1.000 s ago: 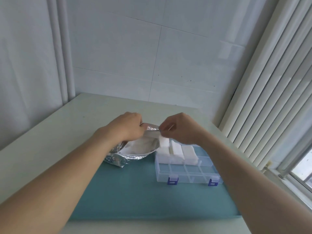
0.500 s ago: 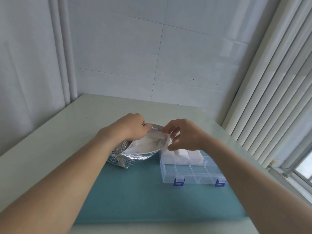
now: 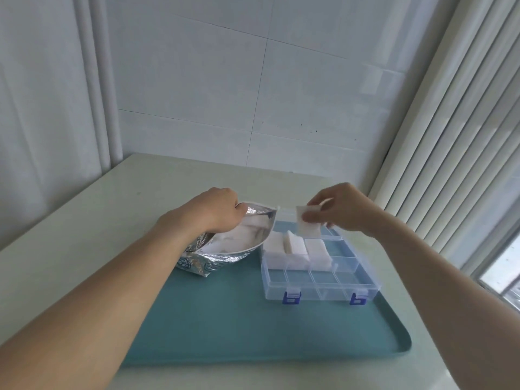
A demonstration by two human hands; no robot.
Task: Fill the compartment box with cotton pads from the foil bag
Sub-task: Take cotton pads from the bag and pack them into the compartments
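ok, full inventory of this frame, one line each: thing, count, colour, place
foil bag: 1, silver, open, left on the mat
compartment box: 1, clear with blue latches, open, right on the mat
cotton pad stacks: several, white, middle row of the box
held cotton pad: 1, white, above the box
mat: 1, teal, on the table
table: 1, off-white
blinds: white, right
left hand: grip on the bag's mouth
right hand: pinches the held pad

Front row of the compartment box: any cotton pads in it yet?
No: the front row of the compartment box shows only clear empty cells; the white cotton pads sit in the row behind.
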